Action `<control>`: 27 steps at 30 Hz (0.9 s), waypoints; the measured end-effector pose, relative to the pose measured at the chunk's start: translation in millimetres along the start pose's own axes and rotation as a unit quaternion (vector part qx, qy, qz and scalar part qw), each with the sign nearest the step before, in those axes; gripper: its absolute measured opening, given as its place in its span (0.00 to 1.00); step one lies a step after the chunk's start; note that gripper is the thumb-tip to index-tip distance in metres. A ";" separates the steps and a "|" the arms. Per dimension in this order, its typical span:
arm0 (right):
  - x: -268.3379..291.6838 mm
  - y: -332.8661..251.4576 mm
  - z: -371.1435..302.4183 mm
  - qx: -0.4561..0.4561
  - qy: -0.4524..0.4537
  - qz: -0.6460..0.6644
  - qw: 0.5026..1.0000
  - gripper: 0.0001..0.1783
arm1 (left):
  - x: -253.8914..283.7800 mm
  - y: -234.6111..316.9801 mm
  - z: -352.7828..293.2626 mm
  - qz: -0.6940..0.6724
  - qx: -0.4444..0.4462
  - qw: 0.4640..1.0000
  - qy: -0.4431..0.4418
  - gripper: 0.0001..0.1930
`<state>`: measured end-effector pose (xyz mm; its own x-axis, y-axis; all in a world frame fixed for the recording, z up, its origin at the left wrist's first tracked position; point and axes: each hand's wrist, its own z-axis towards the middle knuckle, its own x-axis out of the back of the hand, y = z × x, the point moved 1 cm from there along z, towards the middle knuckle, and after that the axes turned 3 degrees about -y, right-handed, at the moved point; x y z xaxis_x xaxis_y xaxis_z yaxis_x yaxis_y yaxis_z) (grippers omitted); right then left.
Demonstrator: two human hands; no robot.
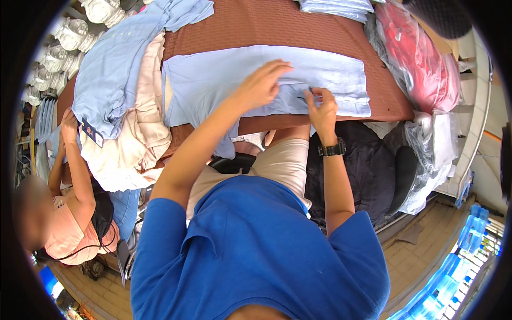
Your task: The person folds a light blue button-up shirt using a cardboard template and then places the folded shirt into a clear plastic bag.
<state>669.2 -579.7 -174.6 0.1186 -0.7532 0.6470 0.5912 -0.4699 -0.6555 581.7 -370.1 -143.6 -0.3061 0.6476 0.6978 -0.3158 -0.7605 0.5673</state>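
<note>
A light blue shirt (224,64) lies folded into a long strip across the brown-covered table in front of me. My left hand (261,85) is over its middle, fingers stretched to the right and holding nothing. At the shirt's near edge, right of centre, my right hand (323,109) has its fingers bent together in a pinch. A small, thin dark thing shows by those fingertips; its kind is too small to tell. Part of the shirt hangs over the near table edge, below my left forearm.
More blue shirts (109,69) and cream cloth (128,144) are piled at left, where a co-worker's hand (69,125) touches the pile. Folded shirts (338,6) lie at the far edge. Plastic-wrapped red garments (418,58) and a black bag (352,176) are at right.
</note>
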 end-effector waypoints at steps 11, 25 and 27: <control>-13.3 -0.3 -3.5 -0.015 0.022 0.023 0.999 0.13 | -56.0 -6.7 43.2 -0.025 0.069 0.996 -0.046 0.24; -24.5 41.3 15.1 0.035 0.110 -0.074 0.991 0.27 | -45.7 15.4 18.9 -0.007 -0.033 0.999 -0.019 0.20; -19.9 80.4 15.6 -0.192 0.098 0.217 0.952 0.31 | -65.0 9.0 9.9 0.037 -0.067 0.997 -0.011 0.21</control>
<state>726.8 -595.3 -234.1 0.1118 -0.9685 0.2227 0.1811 -0.2005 -0.9628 607.7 -419.4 -179.5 -0.3143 0.5870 0.7461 -0.4105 -0.7927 0.4507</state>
